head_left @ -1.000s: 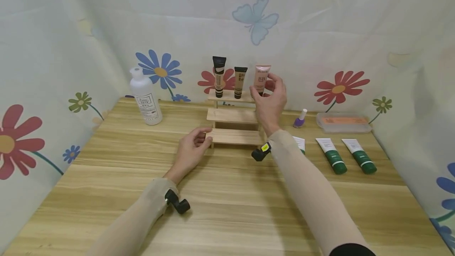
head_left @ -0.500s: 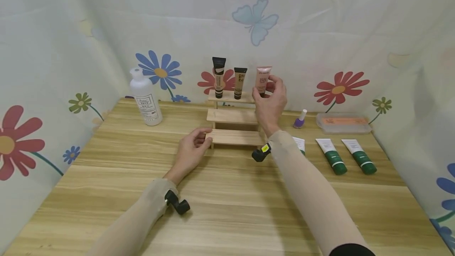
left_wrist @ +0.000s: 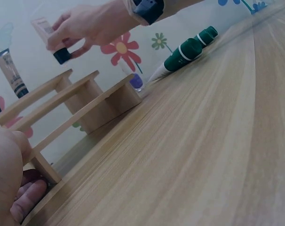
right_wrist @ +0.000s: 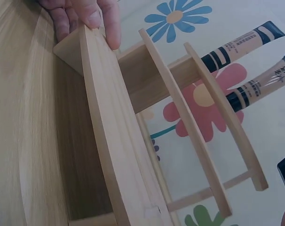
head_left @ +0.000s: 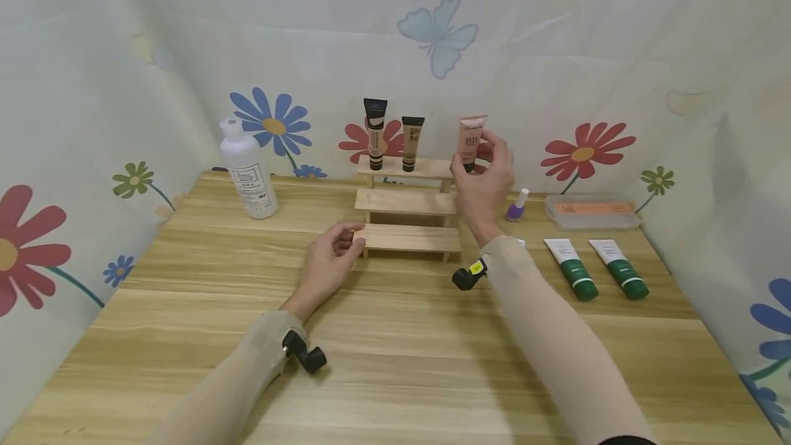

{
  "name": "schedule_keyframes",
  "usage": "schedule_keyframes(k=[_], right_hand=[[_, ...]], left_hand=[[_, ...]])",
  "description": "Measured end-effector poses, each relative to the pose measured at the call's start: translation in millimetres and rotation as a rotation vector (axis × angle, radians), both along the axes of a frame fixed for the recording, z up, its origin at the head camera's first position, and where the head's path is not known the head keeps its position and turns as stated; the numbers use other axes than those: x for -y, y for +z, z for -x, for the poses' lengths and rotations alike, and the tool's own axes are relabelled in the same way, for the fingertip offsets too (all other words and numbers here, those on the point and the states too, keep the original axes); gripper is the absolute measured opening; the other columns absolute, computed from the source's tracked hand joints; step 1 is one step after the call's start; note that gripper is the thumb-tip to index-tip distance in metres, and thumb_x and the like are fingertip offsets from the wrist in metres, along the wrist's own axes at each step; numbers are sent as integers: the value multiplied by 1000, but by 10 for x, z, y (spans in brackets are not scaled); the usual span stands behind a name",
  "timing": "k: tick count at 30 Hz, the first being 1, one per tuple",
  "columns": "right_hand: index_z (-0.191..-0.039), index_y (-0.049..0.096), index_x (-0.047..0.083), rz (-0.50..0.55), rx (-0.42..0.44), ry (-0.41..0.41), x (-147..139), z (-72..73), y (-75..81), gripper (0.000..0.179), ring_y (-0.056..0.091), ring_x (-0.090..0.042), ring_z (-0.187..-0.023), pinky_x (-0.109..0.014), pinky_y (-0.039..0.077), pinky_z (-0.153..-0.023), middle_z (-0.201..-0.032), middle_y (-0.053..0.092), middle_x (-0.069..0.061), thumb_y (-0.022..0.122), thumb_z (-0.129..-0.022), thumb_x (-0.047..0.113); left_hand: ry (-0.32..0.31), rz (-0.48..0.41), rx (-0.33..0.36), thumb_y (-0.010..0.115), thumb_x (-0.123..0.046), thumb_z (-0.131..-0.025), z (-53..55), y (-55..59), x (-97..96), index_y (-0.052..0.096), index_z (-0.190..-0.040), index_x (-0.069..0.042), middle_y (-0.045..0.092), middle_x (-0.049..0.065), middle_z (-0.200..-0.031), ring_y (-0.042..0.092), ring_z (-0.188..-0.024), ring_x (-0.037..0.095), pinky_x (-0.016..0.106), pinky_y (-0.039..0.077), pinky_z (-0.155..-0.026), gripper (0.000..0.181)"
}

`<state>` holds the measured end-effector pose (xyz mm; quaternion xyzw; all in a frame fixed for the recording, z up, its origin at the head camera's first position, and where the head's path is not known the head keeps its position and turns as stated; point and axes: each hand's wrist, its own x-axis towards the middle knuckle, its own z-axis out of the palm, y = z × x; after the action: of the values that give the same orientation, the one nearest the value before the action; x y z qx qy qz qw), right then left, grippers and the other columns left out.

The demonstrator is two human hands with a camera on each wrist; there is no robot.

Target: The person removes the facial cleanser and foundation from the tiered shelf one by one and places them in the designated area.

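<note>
A three-tier wooden display stand (head_left: pixel 408 239) rests on the table. My left hand (head_left: pixel 330 256) grips the left end of its lowest step, thumb on the front edge. With thumb and fingers, my right hand (head_left: pixel 485 184) pinches a pink BB cream tube (head_left: pixel 472 139), cap down and slightly tilted. In the left wrist view its dark cap (left_wrist: pixel 62 55) hangs in the air above the stand's right end. On the top step stand a black-topped cosmetic tube (head_left: pixel 375 132) and a shorter beige tube (head_left: pixel 411 144), both upright on their caps, left of my right hand.
Right of the stand are a purple nail polish bottle (head_left: pixel 516 206), a clear plastic case (head_left: pixel 593 213) and green-and-white tubes (head_left: pixel 571 270) lying flat; my right sleeve (head_left: pixel 537 301) hides one almost fully. A white bottle (head_left: pixel 249 170) stands at the back left, before the flowered curtain (head_left: pixel 525 74).
My right hand has moved the pink tube to the right, past the top step's right end, and tilted it a little. My left hand still grips the stand.
</note>
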<state>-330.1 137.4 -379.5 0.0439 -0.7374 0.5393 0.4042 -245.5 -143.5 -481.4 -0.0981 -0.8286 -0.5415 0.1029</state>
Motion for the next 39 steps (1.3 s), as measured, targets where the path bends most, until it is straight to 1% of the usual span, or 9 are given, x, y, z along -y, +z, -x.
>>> schedule_keyframes(k=[5, 10, 15, 21, 28, 31, 34, 36, 39], right_hand=[[-142, 67, 7, -13, -38, -17, -167, -113, 36, 50, 69, -23, -113, -49, 63, -91, -124, 66, -15, 85, -96, 11], [-143, 68, 9, -23, -28, -50, -390, -232, 49, 49, 67, -21, -114, -52, 61, -93, -126, 65, -15, 84, -97, 12], [-146, 69, 16, -9, -13, -92, -590, -351, 42, 50, 66, -17, -115, -45, 60, -93, -127, 64, -14, 83, -98, 16], [-147, 68, 22, 18, 13, -118, -816, -512, 38, 50, 64, -12, -116, -34, 56, -91, -128, 63, -9, 82, -100, 15], [-148, 67, 20, 54, 46, -183, -1063, -680, 71, 50, 60, -9, -116, -30, 52, -91, -132, 68, -5, 81, -101, 14], [-149, 67, 18, 82, 62, -219, -1116, -771, 119, 50, 60, -9, -114, -29, 53, -91, -132, 67, -5, 80, -100, 12], [-147, 68, 13, 94, 60, -249, -1149, -898, 187, 49, 61, -11, -112, -28, 52, -89, -127, 67, -4, 78, -100, 9], [-147, 68, 13, 93, 62, -263, -1176, -986, 224, 48, 61, -10, -111, -26, 50, -89, -124, 66, 0, 77, -100, 10], [-148, 67, 14, 87, 72, -278, -1271, -1064, 234, 49, 59, -7, -112, -26, 49, -89, -123, 63, 7, 77, -101, 11]], left_hand=[[2, -5, 4, 74, -24, -111, -16, 5, 6, 74, -142, -14, 76, 11, -120, 75, -110, 24, 36, 64, -95, 33], [5, -2, 10, 73, -25, -111, -18, 2, 17, 74, -143, -14, 76, 12, -120, 75, -110, 25, 31, 64, -93, 33], [20, -1, 6, 73, -25, -111, -10, 15, 39, 74, -142, -14, 75, 12, -121, 75, -110, 25, 26, 62, -91, 33], [13, 2, 5, 74, -26, -111, 3, 12, 48, 74, -141, -14, 75, 12, -121, 74, -110, 25, 26, 62, -91, 33], [20, 8, 13, 74, -25, -110, 15, -3, 38, 75, -140, -16, 75, 10, -119, 74, -109, 24, 25, 62, -90, 31], [23, 10, 12, 74, -25, -110, 18, 3, 29, 75, -140, -17, 75, 10, -120, 74, -109, 23, 27, 62, -90, 31], [18, 12, 13, 74, -25, -110, 20, 8, 18, 75, -141, -16, 75, 11, -121, 74, -110, 24, 28, 62, -91, 32], [16, 12, 14, 74, -25, -110, 19, 8, 8, 75, -141, -16, 75, 11, -121, 74, -110, 24, 28, 62, -91, 32], [14, 13, 13, 74, -25, -110, 16, 9, -7, 75, -141, -15, 75, 11, -121, 73, -111, 25, 30, 62, -92, 32]])
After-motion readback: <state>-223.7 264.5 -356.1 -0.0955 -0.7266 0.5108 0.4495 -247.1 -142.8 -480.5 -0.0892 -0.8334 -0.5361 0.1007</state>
